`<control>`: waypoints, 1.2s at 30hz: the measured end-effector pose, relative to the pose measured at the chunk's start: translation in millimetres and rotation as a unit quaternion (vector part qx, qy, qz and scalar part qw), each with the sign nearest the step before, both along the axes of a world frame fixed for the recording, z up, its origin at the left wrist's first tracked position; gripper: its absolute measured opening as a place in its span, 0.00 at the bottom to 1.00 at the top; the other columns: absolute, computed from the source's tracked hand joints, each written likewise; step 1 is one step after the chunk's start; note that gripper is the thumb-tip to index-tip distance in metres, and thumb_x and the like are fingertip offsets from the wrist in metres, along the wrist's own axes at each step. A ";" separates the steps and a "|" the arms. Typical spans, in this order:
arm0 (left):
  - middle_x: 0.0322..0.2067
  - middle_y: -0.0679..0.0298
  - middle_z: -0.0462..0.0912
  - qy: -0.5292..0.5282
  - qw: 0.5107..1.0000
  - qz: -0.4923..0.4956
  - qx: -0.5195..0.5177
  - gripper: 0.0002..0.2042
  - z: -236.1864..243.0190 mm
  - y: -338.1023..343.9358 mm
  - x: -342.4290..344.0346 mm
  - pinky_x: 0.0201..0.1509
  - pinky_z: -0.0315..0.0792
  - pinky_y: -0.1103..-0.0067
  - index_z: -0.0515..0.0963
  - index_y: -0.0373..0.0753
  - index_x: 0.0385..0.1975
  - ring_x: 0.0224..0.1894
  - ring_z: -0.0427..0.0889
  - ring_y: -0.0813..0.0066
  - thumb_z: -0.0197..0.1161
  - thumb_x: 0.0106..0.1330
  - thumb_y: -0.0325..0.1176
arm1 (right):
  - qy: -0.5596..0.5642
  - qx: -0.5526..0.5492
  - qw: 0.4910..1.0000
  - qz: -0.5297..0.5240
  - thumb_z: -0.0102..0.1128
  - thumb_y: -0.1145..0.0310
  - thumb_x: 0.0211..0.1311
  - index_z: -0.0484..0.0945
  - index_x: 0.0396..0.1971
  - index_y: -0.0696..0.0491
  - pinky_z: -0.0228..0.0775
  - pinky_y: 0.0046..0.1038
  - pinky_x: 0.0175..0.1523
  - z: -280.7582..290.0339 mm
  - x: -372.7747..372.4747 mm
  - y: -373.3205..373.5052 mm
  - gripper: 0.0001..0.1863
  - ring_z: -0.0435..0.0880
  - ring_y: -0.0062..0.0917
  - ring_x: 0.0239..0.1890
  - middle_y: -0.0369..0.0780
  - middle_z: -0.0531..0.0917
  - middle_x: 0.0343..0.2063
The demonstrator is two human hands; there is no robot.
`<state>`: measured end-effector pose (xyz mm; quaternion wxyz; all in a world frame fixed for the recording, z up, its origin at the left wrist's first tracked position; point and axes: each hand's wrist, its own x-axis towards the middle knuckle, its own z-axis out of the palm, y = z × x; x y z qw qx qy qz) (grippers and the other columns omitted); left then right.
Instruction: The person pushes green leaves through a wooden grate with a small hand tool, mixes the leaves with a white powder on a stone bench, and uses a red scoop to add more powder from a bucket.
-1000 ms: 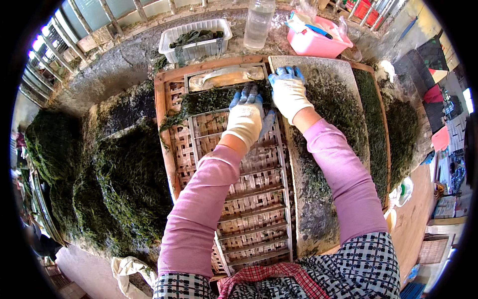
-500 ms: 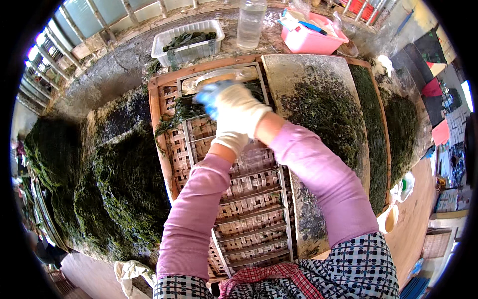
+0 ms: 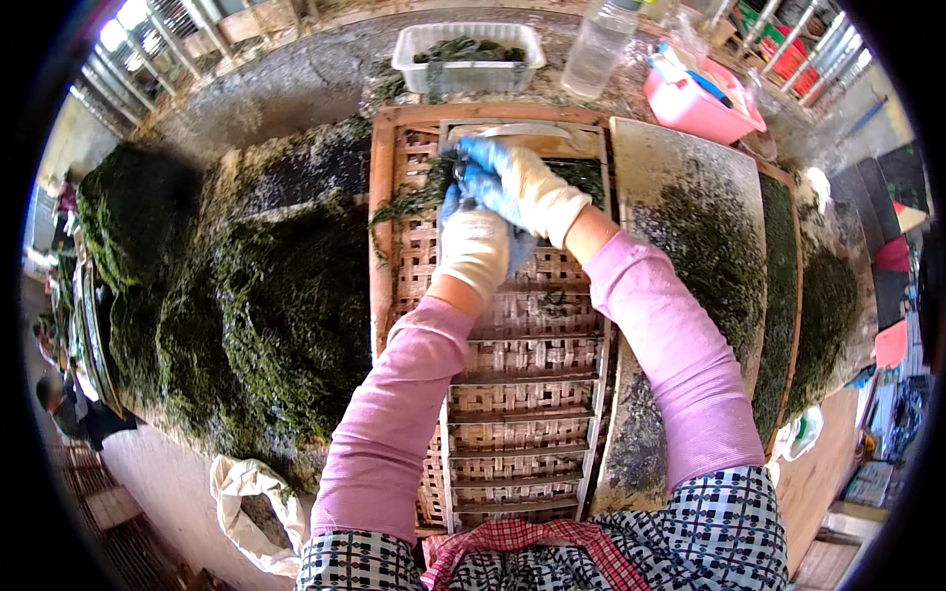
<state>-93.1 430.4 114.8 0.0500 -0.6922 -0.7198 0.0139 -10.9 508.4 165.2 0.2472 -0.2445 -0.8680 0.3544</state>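
My left hand (image 3: 477,241) and my right hand (image 3: 530,187) wear white gloves with blue fingers and meet over the far end of a woven bamboo tray (image 3: 409,158). Their fingers are closed around a small dark wad of seaweed (image 3: 457,169), mostly covered by the gloves. More green strands (image 3: 409,204) trail over the tray's left rim, touching the wad. A slim metal frame with crossbars (image 3: 522,377) lies on the weave. Beneath my right hand, dark seaweed fills part of the frame's far compartment.
Heaped seaweed (image 3: 291,315) covers the left side. A seaweed-smeared board (image 3: 641,158) lies right of the tray. Behind stand a white plastic tub (image 3: 468,76), a clear bottle (image 3: 599,54) and a pink basin (image 3: 695,108). A person (image 3: 84,414) is at the far left.
My view has turned, so the tray appears farther right. My right hand, blurred before, has come close against my left at the tray's far end, both around the seaweed.
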 end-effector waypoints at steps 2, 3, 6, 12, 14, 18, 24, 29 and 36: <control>0.68 0.61 0.65 -0.044 0.999 0.016 0.023 0.38 9.7 -5.7 1.7 0.75 0.47 0.62 0.61 0.52 0.69 0.70 0.61 0.59 0.47 0.61 0.66 | -0.180 0.062 0.978 -0.087 0.63 0.64 0.63 0.70 0.64 0.47 0.72 0.35 0.60 51.6 -20.5 -15.9 0.28 0.78 0.40 0.58 0.46 0.78 0.57; 0.68 0.59 0.65 -0.041 0.999 0.012 0.027 0.39 14.5 -4.8 2.8 0.74 0.48 0.61 0.61 0.50 0.70 0.70 0.61 0.59 0.48 0.61 0.66 | -0.186 0.152 0.968 -0.074 0.65 0.60 0.61 0.68 0.65 0.48 0.65 0.35 0.66 39.4 -31.9 -8.0 0.32 0.71 0.39 0.64 0.46 0.74 0.61; 0.67 0.59 0.66 -0.047 0.993 0.039 -0.102 0.34 7.3 11.2 0.6 0.72 0.54 0.62 0.61 0.50 0.69 0.70 0.62 0.62 0.49 0.65 0.60 | -0.335 0.254 0.907 -0.029 0.67 0.48 0.54 0.65 0.65 0.56 0.38 0.41 0.78 30.7 -60.9 -2.4 0.43 0.55 0.42 0.73 0.47 0.63 0.69; 0.69 0.64 0.64 0.013 0.991 0.023 -0.129 0.24 -93.8 21.7 -18.0 0.72 0.55 0.68 0.63 0.56 0.68 0.69 0.63 0.65 0.45 0.73 0.49 | -0.457 0.351 0.817 0.029 0.59 0.64 0.56 0.83 0.49 0.51 0.50 0.45 0.71 25.5 -95.6 -22.9 0.20 0.78 0.37 0.55 0.46 0.80 0.54; 0.68 0.64 0.65 -0.013 0.992 0.018 -0.128 0.23 -99.1 22.2 -20.0 0.72 0.55 0.68 0.65 0.56 0.67 0.69 0.64 0.65 0.45 0.73 0.49 | -0.459 0.243 0.849 0.095 0.59 0.66 0.58 0.80 0.52 0.50 0.62 0.43 0.65 25.0 -97.7 -20.9 0.20 0.82 0.36 0.50 0.46 0.83 0.50; 0.58 0.57 0.77 -0.180 0.983 -0.011 -0.041 0.23 2.2 4.4 4.0 0.68 0.61 0.65 0.75 0.49 0.57 0.60 0.74 0.59 0.52 0.67 0.52 | -0.182 -0.020 0.978 -0.095 0.58 0.67 0.64 0.76 0.51 0.53 0.75 0.37 0.53 0.0 -51.4 13.9 0.16 0.82 0.42 0.46 0.49 0.83 0.44; 0.49 0.50 0.81 -0.144 0.985 -0.012 0.090 0.28 9.5 -6.5 -8.4 0.65 0.63 0.65 0.78 0.36 0.50 0.55 0.78 0.56 0.54 0.61 0.55 | -0.266 0.187 0.933 -0.152 0.61 0.70 0.59 0.73 0.56 0.50 0.71 0.38 0.60 -1.6 25.3 17.4 0.23 0.79 0.44 0.53 0.50 0.80 0.50; 0.48 0.52 0.82 -0.140 0.990 0.007 -0.009 0.29 32.3 -4.3 -7.9 0.67 0.62 0.66 0.79 0.37 0.50 0.53 0.79 0.55 0.54 0.60 0.56 | -0.217 0.295 0.916 -0.166 0.61 0.75 0.53 0.78 0.51 0.49 0.70 0.38 0.61 7.6 87.3 17.8 0.22 0.77 0.43 0.55 0.47 0.80 0.52; 0.43 0.59 0.86 -0.201 0.943 -0.063 0.257 0.14 57.1 -1.6 -16.9 0.56 0.74 0.70 0.84 0.40 0.34 0.46 0.83 0.57 0.58 0.64 0.43 | -0.191 0.268 0.937 -0.120 0.58 0.81 0.58 0.77 0.54 0.52 0.72 0.27 0.58 -15.3 101.8 21.3 0.22 0.82 0.34 0.49 0.47 0.82 0.49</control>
